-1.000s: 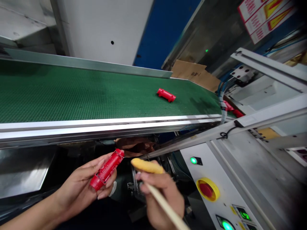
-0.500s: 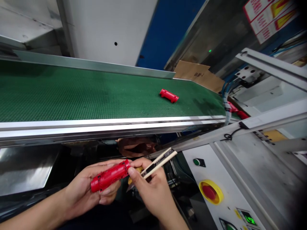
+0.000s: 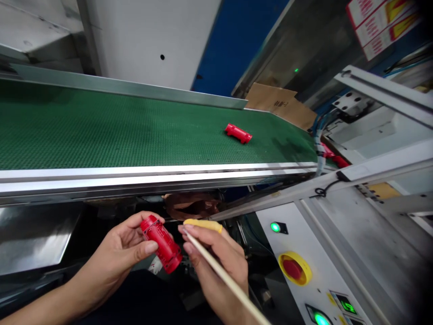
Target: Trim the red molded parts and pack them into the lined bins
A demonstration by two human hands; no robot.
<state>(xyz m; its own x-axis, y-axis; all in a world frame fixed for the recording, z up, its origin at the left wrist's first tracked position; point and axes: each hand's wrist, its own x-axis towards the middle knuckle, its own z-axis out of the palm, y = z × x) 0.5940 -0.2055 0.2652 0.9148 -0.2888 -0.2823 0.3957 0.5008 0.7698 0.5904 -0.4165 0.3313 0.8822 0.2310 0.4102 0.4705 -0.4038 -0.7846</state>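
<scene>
Red tubular part [image 3: 161,243] sits tilted between the curled thumb and fingers of the left hand [image 3: 123,253], lower end jutting beyond them, and could slip if knocked there by the right hand [image 3: 228,259], its fingers wrapped around a pale stick-like tool [image 3: 219,270].

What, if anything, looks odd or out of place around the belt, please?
Nothing looks clearly damaged or spilled. One red part lies askew on the green belt, slanted against its front edge, though that may be normal.
</scene>
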